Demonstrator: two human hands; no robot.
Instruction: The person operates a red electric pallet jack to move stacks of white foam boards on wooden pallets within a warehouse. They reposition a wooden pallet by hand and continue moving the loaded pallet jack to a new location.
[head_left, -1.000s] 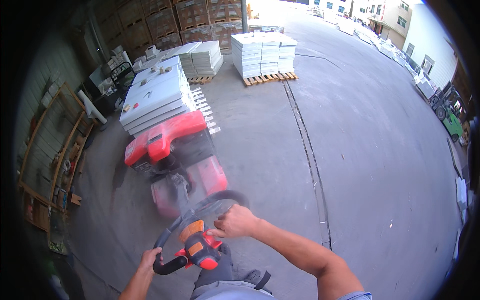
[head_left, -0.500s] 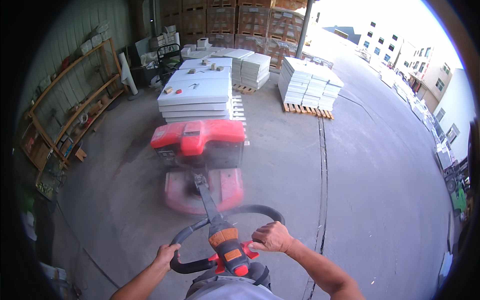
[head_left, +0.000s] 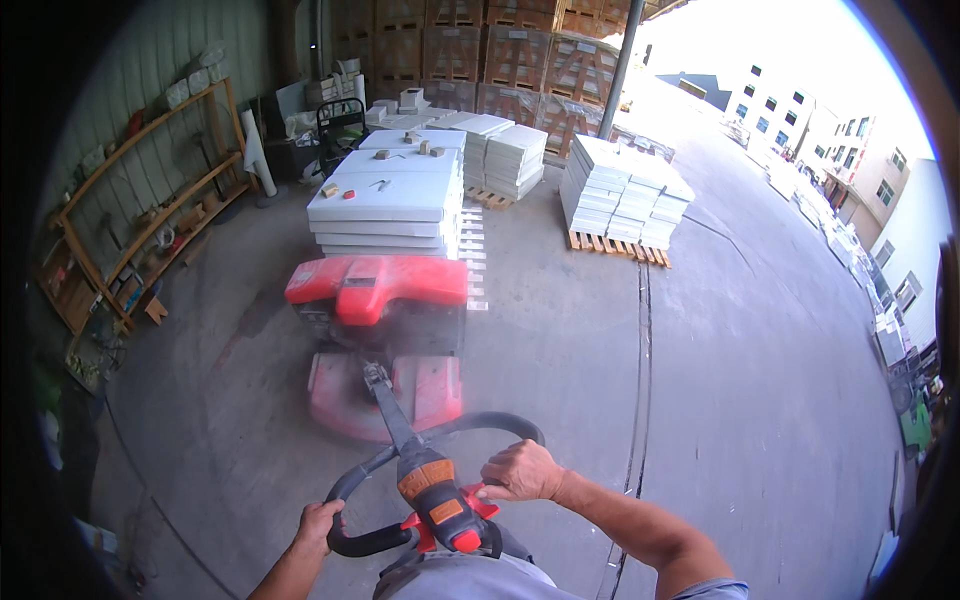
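Big concrete yard (head_left: pixel 760 400) first: wide open to the right, with a long seam running down it, and a timber rack (head_left: pixel 140 210) of odds and ends along the green wall on the left. Stacks of pale flat slabs on pallets (head_left: pixel 620 200) sit further back, well apart from the person.

Right in front is the red powered pallet truck (head_left: pixel 375 300), its forks under a loaded stack of white slabs (head_left: pixel 390 200) that sits just beyond the red housing. A few small bits lie loose on top of that stack. The truck looks blurred, so it's likely rolling.

The tiller handle (head_left: pixel 430 480), black loop with an orange control head, comes back to the person's waist. The left hand (head_left: pixel 318 525) is wrapped closed around the lower left of the loop, the right hand (head_left: pixel 520 472) is closed over the right side next to the orange head. Can't tell whether a thumb is on any control.

Doing this bit well, in my view: both hands stay clamped on the loop, the tiller is swung in small amounts since the load is tall and heavy, and speed is kept low so those loose pieces on top don't slide off. The rack on the left is the side to watch, the right has the room. Feet should stay clear of the red base plate (head_left: pixel 385 395).
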